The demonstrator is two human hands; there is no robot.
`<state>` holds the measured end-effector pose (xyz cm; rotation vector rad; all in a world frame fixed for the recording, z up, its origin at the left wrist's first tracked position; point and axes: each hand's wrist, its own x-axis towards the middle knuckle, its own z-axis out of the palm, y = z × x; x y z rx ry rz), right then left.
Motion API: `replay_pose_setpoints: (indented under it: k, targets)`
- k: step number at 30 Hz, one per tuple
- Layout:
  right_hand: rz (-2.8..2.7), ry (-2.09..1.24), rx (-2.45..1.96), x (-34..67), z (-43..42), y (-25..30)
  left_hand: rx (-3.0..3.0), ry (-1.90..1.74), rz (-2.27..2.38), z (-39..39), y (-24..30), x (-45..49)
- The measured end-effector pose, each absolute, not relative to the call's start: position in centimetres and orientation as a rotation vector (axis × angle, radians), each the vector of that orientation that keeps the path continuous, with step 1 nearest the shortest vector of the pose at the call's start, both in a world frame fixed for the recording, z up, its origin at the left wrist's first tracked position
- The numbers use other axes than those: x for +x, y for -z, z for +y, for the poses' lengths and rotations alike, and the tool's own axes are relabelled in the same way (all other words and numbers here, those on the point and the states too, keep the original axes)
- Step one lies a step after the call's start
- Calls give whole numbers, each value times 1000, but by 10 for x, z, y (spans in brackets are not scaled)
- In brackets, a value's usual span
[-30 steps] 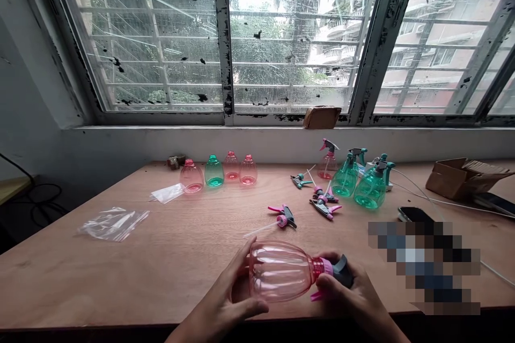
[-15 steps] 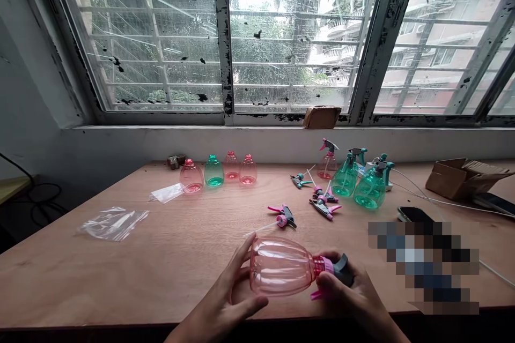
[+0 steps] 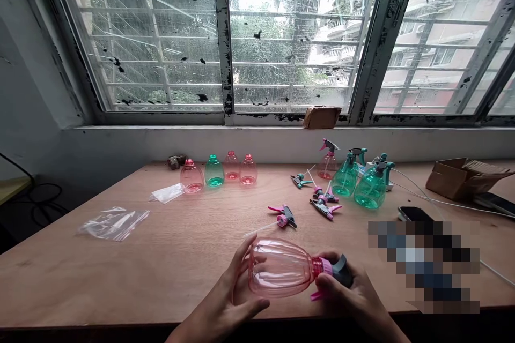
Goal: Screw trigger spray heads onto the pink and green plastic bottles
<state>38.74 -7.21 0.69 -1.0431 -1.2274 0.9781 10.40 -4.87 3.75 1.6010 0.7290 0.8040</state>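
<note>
A clear pink spray bottle point(image 3: 279, 270) lies sideways between my hands, its base to the left. My left hand point(image 3: 231, 284) cups the base loosely, with fingers behind it, partly visible through the plastic, and the thumb low at its near edge. My right hand point(image 3: 350, 289) is closed around the neck, where the pink collar and dark grey spray head point(image 3: 341, 272) sit. A pink trigger pokes out below the right thumb. Just beyond the bottle, a loose grey and pink spray head point(image 3: 285, 217) with a thin tube rests on the table.
Pink bottles point(image 3: 192, 177) and a green bottle point(image 3: 214, 171) without heads stand at the back left. More loose spray heads point(image 3: 324, 206) lie centre right, beside green spray bottles point(image 3: 370, 187). Plastic bags point(image 3: 115, 223) are on the left; a phone point(image 3: 414, 214), cables and cardboard box point(image 3: 462, 179) on the right.
The bottle's base has shifted slightly left and turned a little in my left hand, whose fingers now show through the plastic. My right hand stays at the neck.
</note>
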Motion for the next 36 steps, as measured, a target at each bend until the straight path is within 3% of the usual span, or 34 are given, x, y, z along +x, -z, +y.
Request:
replay_pose_setpoints:
  k: [36]
  targets:
    - [-1274,-927,-1080,389,-71,-4,1573,-743,726,-47,-34,102]
